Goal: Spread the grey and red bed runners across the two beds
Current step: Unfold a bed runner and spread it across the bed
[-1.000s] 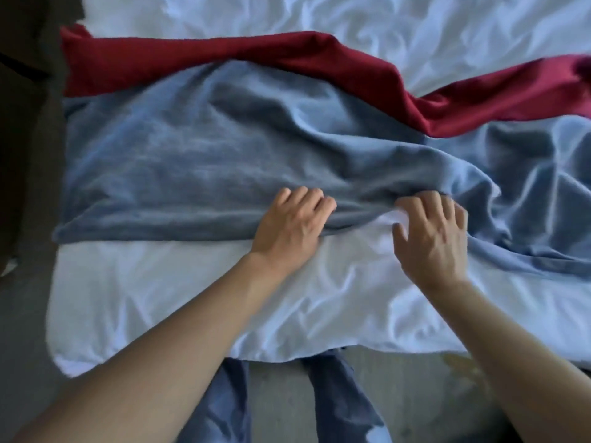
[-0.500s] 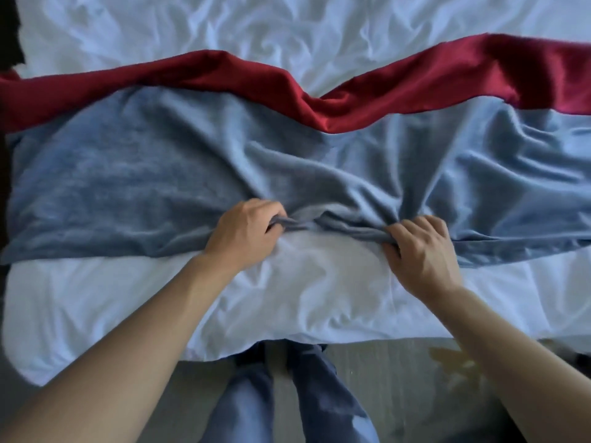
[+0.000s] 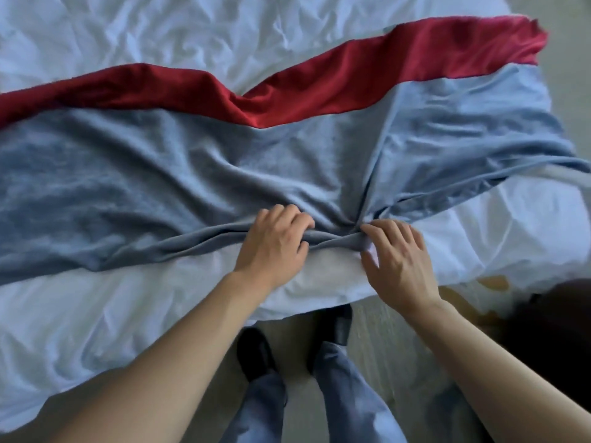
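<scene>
Fabric bunches at the middle of the frame, where both hands meet on the near edge of the grey runner [image 3: 198,187]. The left hand [image 3: 275,247] has its fingers curled over a gathered fold, gripping it; the right hand [image 3: 396,257] pinches the same ridge of cloth between thumb and fingertips. The grey runner lies wrinkled across the white bed [image 3: 160,33] from the left edge to the right. The red runner [image 3: 351,78] runs along its far side, wavy, reaching the upper right of the frame.
</scene>
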A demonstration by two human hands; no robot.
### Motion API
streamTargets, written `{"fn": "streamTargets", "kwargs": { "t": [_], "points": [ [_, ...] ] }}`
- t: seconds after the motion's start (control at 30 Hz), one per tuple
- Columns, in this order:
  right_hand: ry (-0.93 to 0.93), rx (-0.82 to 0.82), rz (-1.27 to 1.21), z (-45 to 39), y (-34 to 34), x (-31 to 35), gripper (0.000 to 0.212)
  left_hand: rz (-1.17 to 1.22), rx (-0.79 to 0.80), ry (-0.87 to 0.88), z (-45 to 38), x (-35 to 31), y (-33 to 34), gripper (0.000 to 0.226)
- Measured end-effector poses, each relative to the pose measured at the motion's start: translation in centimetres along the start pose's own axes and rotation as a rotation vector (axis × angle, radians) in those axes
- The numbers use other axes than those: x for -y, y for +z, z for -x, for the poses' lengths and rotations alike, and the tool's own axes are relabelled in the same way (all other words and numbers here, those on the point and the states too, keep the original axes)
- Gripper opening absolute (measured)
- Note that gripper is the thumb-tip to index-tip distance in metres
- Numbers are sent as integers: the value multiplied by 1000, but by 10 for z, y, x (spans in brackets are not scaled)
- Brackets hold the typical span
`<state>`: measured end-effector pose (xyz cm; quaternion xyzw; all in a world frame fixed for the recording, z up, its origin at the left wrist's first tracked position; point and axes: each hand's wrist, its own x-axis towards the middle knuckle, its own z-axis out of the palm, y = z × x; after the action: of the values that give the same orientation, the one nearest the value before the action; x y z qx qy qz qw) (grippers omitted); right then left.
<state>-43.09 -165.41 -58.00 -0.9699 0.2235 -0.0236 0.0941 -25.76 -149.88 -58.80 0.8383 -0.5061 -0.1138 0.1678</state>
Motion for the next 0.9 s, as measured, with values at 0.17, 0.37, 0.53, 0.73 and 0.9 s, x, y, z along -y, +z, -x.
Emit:
{"fn": "streamTargets", "kwargs": {
  "t": [0.17,0.37,0.53,0.73,0.9],
  "points": [
    [6,23,35,-2,2,-46,41,27,63,44,-24,-52,29,20],
    [-75,-9,60,-23,6,-105,35,14,54,32,-60,-109,55,27],
    [-38,-19,139,-51,-6,-179,38,-114,23,-56,-116,-155,77,45],
    [-92,-35,55,-27,-19,-239,13,-159,99,-121,-132,-195,99,22],
    [-81,-7,29,4,-22,-264,13,-144,104,-80,-138,-229,110,26]
  ]
}}
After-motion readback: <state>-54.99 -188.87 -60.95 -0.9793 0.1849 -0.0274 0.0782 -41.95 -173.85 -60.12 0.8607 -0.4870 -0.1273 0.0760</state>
